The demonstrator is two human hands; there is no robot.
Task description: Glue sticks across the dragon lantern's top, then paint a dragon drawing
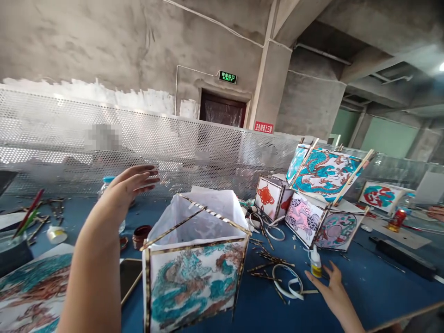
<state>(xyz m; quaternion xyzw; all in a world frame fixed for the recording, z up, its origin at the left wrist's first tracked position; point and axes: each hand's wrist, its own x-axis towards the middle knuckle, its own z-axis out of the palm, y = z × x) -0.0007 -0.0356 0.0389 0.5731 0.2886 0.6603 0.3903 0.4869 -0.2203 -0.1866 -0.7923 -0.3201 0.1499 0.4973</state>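
Observation:
My left hand (133, 181) is raised in the air left of a box-shaped paper lantern (197, 284), its fingers stretched out and holding nothing. Dark, mottled sticks frame the lantern, its front panel shows a teal and brown dragon, and its top is open with a stick (211, 212) across it. Over the table at the right, my right hand (329, 284) has thumb and fingers spread. Close to its fingertips stands a small glue bottle (315, 264) with a white nozzle and yellow label; I cannot tell whether they touch.
Loose sticks (265, 266) and a coil of white strip (288, 281) lie on the blue table. Decorated lanterns (307, 219) are stacked behind at the right. A brown jar (141, 237), a phone (131, 277) and a dragon painting (38, 291) lie left. A perforated metal screen (173, 152) borders the table.

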